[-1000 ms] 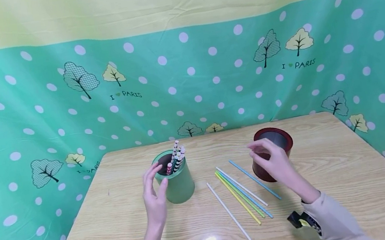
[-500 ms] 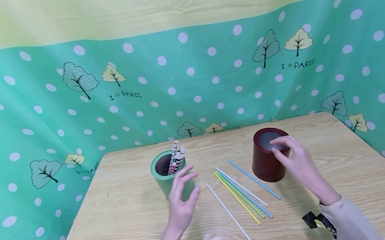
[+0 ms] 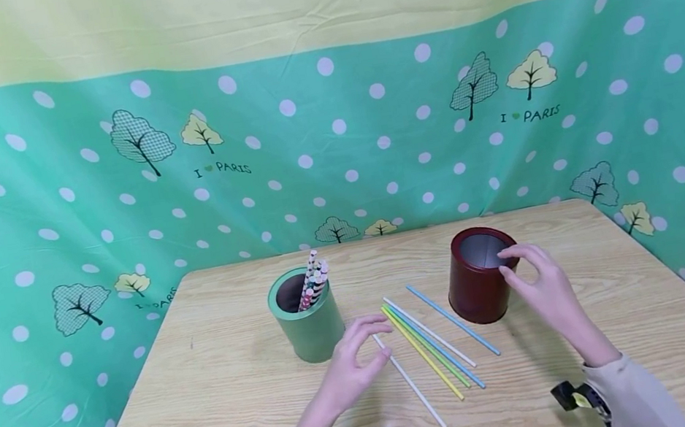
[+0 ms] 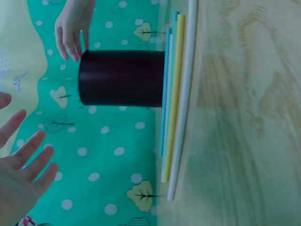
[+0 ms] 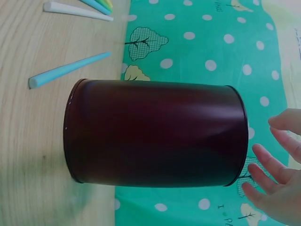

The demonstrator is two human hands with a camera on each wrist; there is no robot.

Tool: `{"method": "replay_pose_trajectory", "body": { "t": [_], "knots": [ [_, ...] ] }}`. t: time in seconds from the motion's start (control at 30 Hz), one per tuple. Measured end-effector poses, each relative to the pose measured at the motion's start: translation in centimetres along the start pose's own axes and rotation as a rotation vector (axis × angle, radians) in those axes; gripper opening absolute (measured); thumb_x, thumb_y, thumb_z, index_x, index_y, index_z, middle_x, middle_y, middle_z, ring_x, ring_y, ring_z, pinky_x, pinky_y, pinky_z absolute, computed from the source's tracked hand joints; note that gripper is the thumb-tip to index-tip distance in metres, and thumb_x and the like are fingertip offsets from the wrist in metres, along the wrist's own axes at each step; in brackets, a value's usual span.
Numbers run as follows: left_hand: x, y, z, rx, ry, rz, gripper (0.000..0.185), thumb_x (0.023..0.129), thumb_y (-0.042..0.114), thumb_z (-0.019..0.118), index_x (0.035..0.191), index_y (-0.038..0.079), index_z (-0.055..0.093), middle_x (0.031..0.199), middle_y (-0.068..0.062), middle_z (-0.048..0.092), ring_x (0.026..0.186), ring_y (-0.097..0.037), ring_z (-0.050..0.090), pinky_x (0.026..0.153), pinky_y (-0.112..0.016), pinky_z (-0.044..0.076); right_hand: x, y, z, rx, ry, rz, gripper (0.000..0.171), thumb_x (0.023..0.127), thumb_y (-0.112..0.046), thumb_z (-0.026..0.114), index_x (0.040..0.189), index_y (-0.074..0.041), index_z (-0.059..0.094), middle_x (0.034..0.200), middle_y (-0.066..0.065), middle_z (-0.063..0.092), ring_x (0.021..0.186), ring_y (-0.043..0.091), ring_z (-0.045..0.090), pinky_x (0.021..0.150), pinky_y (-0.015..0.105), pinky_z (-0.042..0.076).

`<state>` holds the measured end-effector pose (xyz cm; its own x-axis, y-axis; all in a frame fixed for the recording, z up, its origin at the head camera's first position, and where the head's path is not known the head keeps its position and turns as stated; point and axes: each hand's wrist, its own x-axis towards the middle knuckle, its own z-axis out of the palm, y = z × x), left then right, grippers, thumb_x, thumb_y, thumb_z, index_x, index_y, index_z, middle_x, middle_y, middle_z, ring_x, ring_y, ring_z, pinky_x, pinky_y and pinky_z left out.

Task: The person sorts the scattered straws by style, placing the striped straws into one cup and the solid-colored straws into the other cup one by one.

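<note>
My left hand (image 3: 363, 349) hovers with relaxed fingers just over the near white straw (image 3: 409, 375), holding nothing; its spread fingers (image 4: 26, 162) show in the left wrist view. Several loose straws, yellow (image 3: 424, 353), green, blue and white, lie side by side at the table's middle. My right hand (image 3: 533, 275) is beside the rim of the dark red cup (image 3: 478, 285), fingers loosely curved and gripping nothing. In the right wrist view the fingers (image 5: 275, 181) sit a little off that cup (image 5: 155, 134). A green cup (image 3: 309, 322) holds patterned straws (image 3: 313, 282).
The wooden table (image 3: 598, 323) is bordered by a green polka-dot cloth (image 3: 370, 128) at the back and both sides. A light blue straw (image 3: 453, 319) lies nearest the red cup. Bare wood spreads in front of the green cup and to the right.
My left hand left the green cup and moved right and nearer, over the loose straws. My right hand shifted from the red cup's front-left to its right rim.
</note>
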<state>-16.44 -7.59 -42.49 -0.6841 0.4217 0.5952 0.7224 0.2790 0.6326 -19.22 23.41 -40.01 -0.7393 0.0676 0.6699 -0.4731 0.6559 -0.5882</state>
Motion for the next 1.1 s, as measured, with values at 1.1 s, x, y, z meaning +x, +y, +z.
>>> {"method": "replay_pose_trajectory", "body": {
  "t": [1.1],
  "knots": [
    [-0.3,-3.0,1.8,0.217,-0.537,-0.135,0.029,0.078,0.017,0.061,0.106,0.015,0.060,0.107,0.004,0.056,0.104,-0.011,0.050,0.090,-0.027,0.038,-1.1,2.4,0.7,0.081,-0.048,0.120,0.022,0.080,-0.011,0.064,0.099,0.001,0.063,0.112,0.015,0.054,0.121,0.032,0.035,0.100,0.023,0.023]
  ]
}}
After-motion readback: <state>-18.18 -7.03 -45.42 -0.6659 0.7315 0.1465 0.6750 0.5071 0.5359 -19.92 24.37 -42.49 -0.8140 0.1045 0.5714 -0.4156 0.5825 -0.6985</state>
